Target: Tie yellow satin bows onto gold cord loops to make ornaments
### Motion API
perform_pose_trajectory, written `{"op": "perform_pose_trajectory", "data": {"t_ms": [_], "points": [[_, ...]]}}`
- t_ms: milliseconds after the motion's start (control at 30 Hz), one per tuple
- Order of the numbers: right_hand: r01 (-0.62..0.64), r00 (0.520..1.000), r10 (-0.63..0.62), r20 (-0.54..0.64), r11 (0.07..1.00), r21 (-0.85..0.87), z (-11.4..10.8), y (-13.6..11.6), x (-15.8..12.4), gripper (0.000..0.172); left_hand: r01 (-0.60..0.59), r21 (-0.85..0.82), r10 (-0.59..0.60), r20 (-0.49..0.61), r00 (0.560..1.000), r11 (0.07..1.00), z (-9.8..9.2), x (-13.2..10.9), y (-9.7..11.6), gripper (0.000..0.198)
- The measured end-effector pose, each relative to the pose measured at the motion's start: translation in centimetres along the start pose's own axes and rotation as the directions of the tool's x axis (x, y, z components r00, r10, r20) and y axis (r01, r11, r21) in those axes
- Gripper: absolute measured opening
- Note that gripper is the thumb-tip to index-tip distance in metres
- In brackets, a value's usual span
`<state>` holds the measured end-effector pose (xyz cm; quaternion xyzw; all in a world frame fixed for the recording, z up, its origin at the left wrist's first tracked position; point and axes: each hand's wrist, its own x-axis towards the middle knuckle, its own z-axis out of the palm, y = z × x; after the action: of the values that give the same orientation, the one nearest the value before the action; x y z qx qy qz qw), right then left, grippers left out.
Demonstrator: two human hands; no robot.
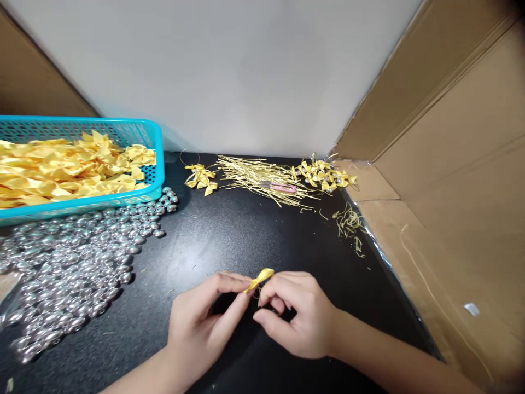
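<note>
A small yellow ribbon bow [261, 278] is pinched between the thumb and forefinger of my left hand [205, 314], above the near part of the black table. My right hand [301, 312] is just right of the bow, its fingers curled in and its thumb close to the forefinger. A thin thread [258, 291] hangs under the bow by my right fingertips. Whether those fingers grip the thread is too small to make out.
A blue basket [161, 158] of yellow bows stands at the back left, with many silver beads [77, 268] before it. Along the back lie bows [200, 178], yellow strings [246, 174], pink thread snips [283, 187] and beaded bows [326, 174]. Thread scraps [348, 221] lie at right, beside cardboard walls [451, 164].
</note>
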<state>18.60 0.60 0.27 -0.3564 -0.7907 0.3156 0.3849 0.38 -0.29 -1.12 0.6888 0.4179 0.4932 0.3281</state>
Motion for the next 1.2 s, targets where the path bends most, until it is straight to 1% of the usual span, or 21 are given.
{"op": "perform_pose_trajectory", "data": {"t_ms": [100,167,233,300,400,467,533,600,667,733,767,800,833,900,967,1000,1033,1067,1100,1200], "points": [[0.119,0.99,-0.126,-0.061,0.987,-0.107,0.1,0.5,0.0,0.013,0.14,-0.048,-0.14,-0.006,0.99,0.989,0.2,0.1,0.4,0.021],[0.169,0.978,-0.187,-0.093,0.969,-0.179,0.0,0.7,-0.1,0.009,0.232,-0.087,-0.233,-0.003,0.972,0.969,0.4,0.5,0.8,0.015],[0.211,0.965,-0.241,-0.105,0.947,-0.241,-0.1,0.9,-0.1,0.005,0.297,-0.13,-0.299,0.009,0.954,0.946,0.5,0.8,1.2,0.01],[0.26,0.946,-0.305,-0.109,0.916,-0.307,-0.4,0.9,0.0,0.009,0.33,-0.154,-0.331,0.021,0.943,0.931,0.6,1.1,1.3,0.009],[0.331,0.904,-0.408,-0.127,0.857,-0.395,-0.7,0.9,0.3,0.01,0.363,-0.164,-0.361,0.043,0.931,0.917,0.6,1.2,1.4,0.008],[0.358,0.889,-0.439,-0.133,0.846,-0.396,-0.7,0.9,0.5,0.01,0.392,-0.184,-0.389,0.055,0.92,0.901,0.6,1.2,1.3,0.009],[0.366,0.894,-0.425,-0.138,0.873,-0.322,-0.7,0.9,0.6,0.011,0.428,-0.215,-0.424,0.068,0.903,0.878,0.7,1.3,1.2,0.01],[0.331,0.915,-0.363,-0.178,0.925,-0.186,-0.6,0.9,0.7,0.014,0.465,-0.244,-0.46,0.081,0.884,0.851,0.7,1.3,1.1,0.011],[0.251,0.934,-0.246,-0.259,0.968,-0.014,-0.4,0.9,0.7,0.014,0.501,-0.266,-0.494,0.098,0.864,0.824,0.6,1.4,1.0,0.013],[0.118,0.944,-0.055,-0.325,0.977,0.177,-0.2,0.8,0.7,0.012,0.528,-0.288,-0.518,0.118,0.847,0.798,0.6,1.5,1.0,0.015],[0.032,0.943,0.063,-0.326,0.96,0.278,-0.1,0.8,0.7,0.011,0.54,-0.297,-0.528,0.129,0.84,0.787,0.5,1.5,0.9,0.015],[-0.061,0.935,0.187,-0.301,0.921,0.384,-0.1,0.8,0.6,0.009,0.55,-0.304,-0.535,0.14,0.833,0.778,0.5,1.6,0.9,0.016],[-0.153,0.918,0.307,-0.252,0.859,0.489,0.0,0.8,0.6,0.007,0.558,-0.308,-0.541,0.149,0.828,0.77,0.5,1.6,0.9,0.016],[-0.301,0.866,0.49,-0.105,0.676,0.673,0.1,0.8,0.6,0.008,0.573,-0.306,-0.551,0.164,0.818,0.76,0.5,1.5,0.8,0.017],[-0.39,0.81,0.585,0.045,0.479,0.786,0.1,0.8,0.5,0.016,0.579,-0.304,-0.556,0.169,0.814,0.756,0.5,1.4,0.8,0.017],[-0.42,0.785,0.612,0.102,0.403,0.813,0.2,0.8,0.5,0.02,0.58,-0.306,-0.557,0.169,0.813,0.755,0.5,1.4,0.7,0.017],[-0.445,0.762,0.631,0.144,0.348,0.825,0.2,0.8,0.5,0.023,0.58,-0.309,-0.557,0.168,0.813,0.754,0.5,1.3,0.7,0.018],[-0.462,0.742,0.649,0.168,0.314,0.829,0.3,0.8,0.6,0.025,0.579,-0.312,-0.556,0.169,0.814,0.753,0.6,1.2,0.7,0.018],[-0.473,0.727,0.664,0.173,0.301,0.828,0.4,0.7,0.6,0.026,0.578,-0.317,-0.555,0.17,0.814,0.751,0.6,1.2,0.7,0.018],[-0.476,0.709,0.694,0.126,0.34,0.811,0.5,0.6,0.6,0.027,0.572,-0.332,-0.546,0.177,0.819,0.75,0.7,1.2,0.7,0.017]]}}
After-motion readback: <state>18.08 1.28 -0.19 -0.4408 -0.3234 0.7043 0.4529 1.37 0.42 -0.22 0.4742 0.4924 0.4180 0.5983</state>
